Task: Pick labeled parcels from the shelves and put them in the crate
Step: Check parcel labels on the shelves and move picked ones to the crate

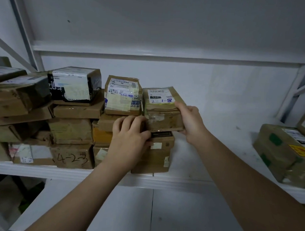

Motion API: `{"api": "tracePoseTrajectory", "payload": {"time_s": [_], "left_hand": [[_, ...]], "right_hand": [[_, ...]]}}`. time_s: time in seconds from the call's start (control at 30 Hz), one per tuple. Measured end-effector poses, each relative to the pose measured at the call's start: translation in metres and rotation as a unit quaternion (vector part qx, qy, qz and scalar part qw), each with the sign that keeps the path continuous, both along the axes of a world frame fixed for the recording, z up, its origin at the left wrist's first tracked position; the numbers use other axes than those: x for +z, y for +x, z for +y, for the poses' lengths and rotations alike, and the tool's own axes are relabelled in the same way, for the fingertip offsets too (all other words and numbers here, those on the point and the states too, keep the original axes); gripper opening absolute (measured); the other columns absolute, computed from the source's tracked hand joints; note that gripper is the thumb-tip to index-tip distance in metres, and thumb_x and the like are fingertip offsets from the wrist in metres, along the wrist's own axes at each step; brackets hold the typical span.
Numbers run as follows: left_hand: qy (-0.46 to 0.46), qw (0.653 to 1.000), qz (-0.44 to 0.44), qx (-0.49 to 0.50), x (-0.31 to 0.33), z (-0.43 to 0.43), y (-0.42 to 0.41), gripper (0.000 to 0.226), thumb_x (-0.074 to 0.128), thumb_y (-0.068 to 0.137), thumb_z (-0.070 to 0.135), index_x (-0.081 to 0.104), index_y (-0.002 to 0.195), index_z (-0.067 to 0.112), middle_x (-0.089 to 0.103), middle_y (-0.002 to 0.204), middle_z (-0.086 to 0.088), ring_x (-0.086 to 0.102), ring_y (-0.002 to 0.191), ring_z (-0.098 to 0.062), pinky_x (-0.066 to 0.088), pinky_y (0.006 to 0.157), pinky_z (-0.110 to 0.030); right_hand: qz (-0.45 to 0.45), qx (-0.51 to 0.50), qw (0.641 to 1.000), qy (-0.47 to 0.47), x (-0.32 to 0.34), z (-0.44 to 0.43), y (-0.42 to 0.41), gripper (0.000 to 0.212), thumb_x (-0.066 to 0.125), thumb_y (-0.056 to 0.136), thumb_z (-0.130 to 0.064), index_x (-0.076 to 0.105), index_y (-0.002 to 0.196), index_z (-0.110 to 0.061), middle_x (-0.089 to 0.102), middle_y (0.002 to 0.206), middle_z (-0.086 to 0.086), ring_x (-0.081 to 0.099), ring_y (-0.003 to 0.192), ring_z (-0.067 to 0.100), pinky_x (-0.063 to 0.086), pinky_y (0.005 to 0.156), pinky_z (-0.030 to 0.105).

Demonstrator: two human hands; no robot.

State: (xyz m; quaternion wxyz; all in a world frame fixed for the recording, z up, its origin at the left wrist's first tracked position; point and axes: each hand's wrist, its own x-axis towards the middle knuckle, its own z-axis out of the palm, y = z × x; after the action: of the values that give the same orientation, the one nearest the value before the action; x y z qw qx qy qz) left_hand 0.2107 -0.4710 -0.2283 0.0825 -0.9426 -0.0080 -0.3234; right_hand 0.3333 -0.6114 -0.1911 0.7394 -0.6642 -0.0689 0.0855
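While both hands clamp it from opposite sides, the small brown cardboard parcel (163,114) sits on top of a stack of brown boxes (161,150) on the white metal shelf (189,179). Its white label has "8-1" written in blue marker. The right hand (191,120) wraps its fingers around the parcel's right end, thumb on top near the label. The left hand (130,133) curls around the lower left corner, thumb tucked beneath. Just beside it on the left stands a taped brown carton with white printed labels (122,96). Well apart on the right lies a brown parcel with green tape and a yellow sticker (283,152).
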Motion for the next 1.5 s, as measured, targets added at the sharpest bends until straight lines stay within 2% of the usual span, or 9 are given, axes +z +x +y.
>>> {"api": "tracePoseTrajectory", "payload": {"time_s": [0.1,0.23,0.37,0.57,0.73,0.83,0.93,1.1,1.5], "left_hand": [[0.006,0.999,-0.036,0.003,-0.008,0.000,-0.001,0.018,0.066,0.075,0.036,0.072,0.079,0.019,0.058,0.125,-0.015,0.047,0.121,-0.040,0.028,0.103,-0.059],[0.008,0.997,-0.078,0.009,-0.017,-0.010,0.000,0.030,0.067,0.077,0.042,0.069,0.087,0.014,0.054,0.133,-0.014,0.035,0.131,-0.035,0.011,0.111,-0.057],[0.054,0.995,-0.079,-0.031,-0.029,-0.026,0.001,0.040,0.069,0.079,0.038,0.067,0.110,0.013,0.056,0.133,-0.010,0.035,0.134,-0.030,0.008,0.112,-0.058],[0.058,0.996,-0.069,-0.008,-0.037,-0.027,0.002,0.039,0.070,0.075,0.032,0.066,0.109,0.012,0.064,0.120,-0.010,0.049,0.126,-0.033,0.009,0.110,-0.063],[0.040,0.998,-0.054,-0.006,-0.043,-0.025,0.003,0.044,0.072,0.073,0.033,0.063,0.112,0.014,0.065,0.113,-0.009,0.053,0.119,-0.034,0.010,0.109,-0.064],[0.040,0.998,-0.048,-0.013,-0.044,-0.026,0.002,0.043,0.069,0.074,0.034,0.063,0.112,0.014,0.064,0.114,-0.009,0.052,0.119,-0.033,0.011,0.110,-0.063],[0.037,0.997,-0.059,-0.034,-0.039,-0.031,0.004,0.039,0.061,0.079,0.036,0.062,0.112,0.015,0.064,0.113,-0.007,0.053,0.117,-0.032,0.019,0.107,-0.056],[0.041,0.994,-0.067,-0.071,-0.016,-0.054,0.012,0.039,0.046,0.087,0.036,0.059,0.116,0.015,0.062,0.117,-0.008,0.054,0.112,-0.030,0.031,0.092,-0.046],[-0.019,0.971,-0.063,-0.228,0.025,-0.197,0.066,0.050,0.077,0.073,0.026,0.060,0.117,0.011,0.062,0.118,-0.014,0.063,0.097,-0.034,0.050,0.078,-0.042]], "right_hand": [[-0.052,-0.086,0.991,0.092,-0.008,-0.015,-0.006,0.027,0.057,0.092,-0.031,0.050,0.116,-0.022,0.065,0.105,0.000,0.066,0.091,0.014,0.056,0.072,0.032],[-0.062,-0.191,0.966,0.161,-0.031,-0.051,-0.012,0.019,0.053,0.092,-0.027,0.057,0.110,-0.027,0.067,0.105,-0.002,0.067,0.092,0.015,0.058,0.076,0.037],[-0.077,-0.231,0.970,-0.002,-0.054,-0.079,-0.012,0.024,0.049,0.092,-0.028,0.060,0.112,-0.020,0.065,0.106,-0.001,0.061,0.089,0.011,0.054,0.077,0.034],[-0.114,-0.161,0.960,-0.196,-0.091,-0.072,-0.021,0.020,0.045,0.096,-0.031,0.059,0.092,-0.016,0.058,0.082,-0.006,0.052,0.075,0.012,0.038,0.058,0.025],[-0.122,-0.140,0.958,-0.220,-0.108,-0.068,-0.027,0.021,0.039,0.100,-0.033,0.051,0.101,-0.016,0.057,0.088,-0.004,0.049,0.073,0.000,0.037,0.055,0.021],[-0.140,-0.136,0.954,-0.228,-0.106,-0.070,-0.025,0.025,0.042,0.099,-0.032,0.049,0.116,-0.015,0.057,0.097,-0.002,0.053,0.077,0.006,0.038,0.057,0.023],[-0.192,-0.153,0.934,-0.262,-0.101,-0.073,-0.020,0.035,0.049,0.095,-0.027,0.048,0.128,-0.014,0.058,0.111,0.004,0.056,0.094,0.018,0.041,0.068,0.029],[-0.291,-0.155,0.888,-0.322,-0.075,-0.089,-0.021,0.029,0.056,0.092,-0.025,0.056,0.120,-0.017,0.056,0.117,0.001,0.052,0.103,0.015,0.044,0.078,0.031],[-0.405,-0.267,0.770,-0.415,-0.011,-0.242,-0.041,0.017,0.058,0.088,-0.017,0.066,0.103,-0.014,0.061,0.106,0.000,0.054,0.099,0.015,0.035,0.076,0.020]]}}
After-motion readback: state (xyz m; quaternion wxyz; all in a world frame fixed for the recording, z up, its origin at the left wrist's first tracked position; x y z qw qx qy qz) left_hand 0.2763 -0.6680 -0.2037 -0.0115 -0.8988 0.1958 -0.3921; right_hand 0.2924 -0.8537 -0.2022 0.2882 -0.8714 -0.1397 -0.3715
